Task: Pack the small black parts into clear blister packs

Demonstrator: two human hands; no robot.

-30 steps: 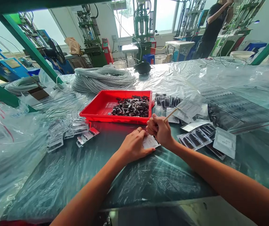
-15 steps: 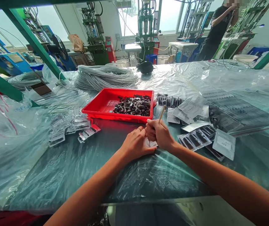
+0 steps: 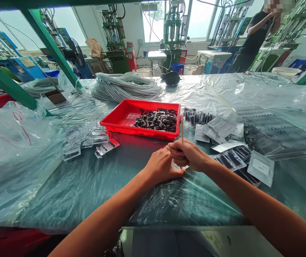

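Note:
My right hand (image 3: 186,154) is closed in a fist around a thin wooden stick (image 3: 182,130), which stands nearly upright with its top above the fist. Its lower end reaches down to a small clear-whitish plastic piece (image 3: 176,165) on the table. My left hand (image 3: 160,166), thumb stretched along the near side, holds that piece against the tabletop; most of it is hidden under my fingers. Just beyond both hands stands a red tray (image 3: 139,133) with many small black connector-like parts (image 3: 157,120) heaped in its right half.
Clear blister packs (image 3: 74,141) are piled on the left. To the right lie filled packs of black parts (image 3: 230,159) and flat labelled packs (image 3: 261,167). A cable coil (image 3: 126,87) lies behind the tray. Green frame bars (image 3: 48,46) cross the left side. A person (image 3: 251,39) stands far right.
The stick has gone from leaning right to nearly upright as my right fist turned. My left hand keeps holding the piece down. The whole view has shifted slightly.

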